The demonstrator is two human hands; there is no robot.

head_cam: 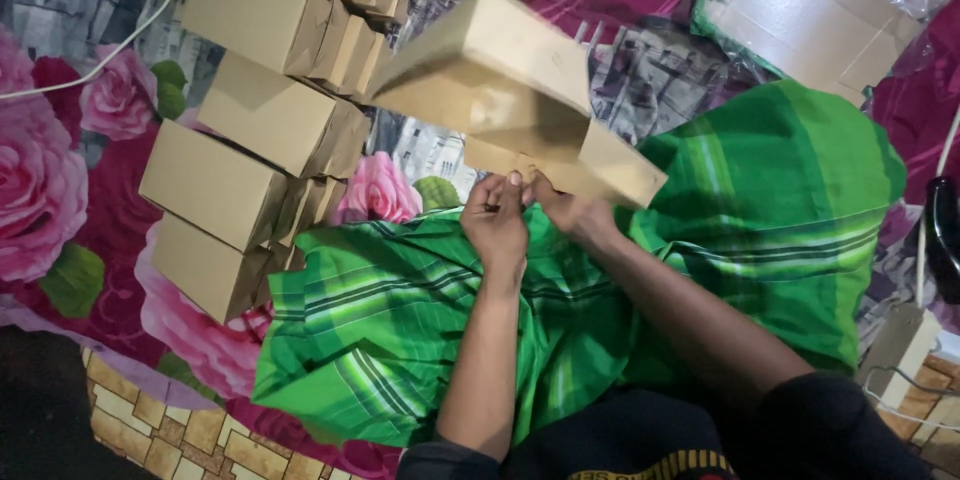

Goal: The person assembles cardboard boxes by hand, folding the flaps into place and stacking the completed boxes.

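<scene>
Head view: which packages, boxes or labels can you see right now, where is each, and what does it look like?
Held box: plain tan cardboard, tilted, end flap open, both hands at its lower edge, left hand, right hand.
Stacked boxes: closed tan cardboard, piled in rows on the left over the floral cloth.
Bagged flat boxes: pale cardboard inside clear plastic, top right.
Labels, signs, screens: none visible.

The open cardboard box [510, 90] is held up above the plaid cloth [760, 210], both hands meeting at its near lower edge: left hand [495, 220] just left of right hand [575, 212]. Left of the box, stacked boxes [255, 140] lie in rows on the bedsheet [50, 180]. Right and behind the box lies a bagged pile of flat boxes [810, 10].
</scene>
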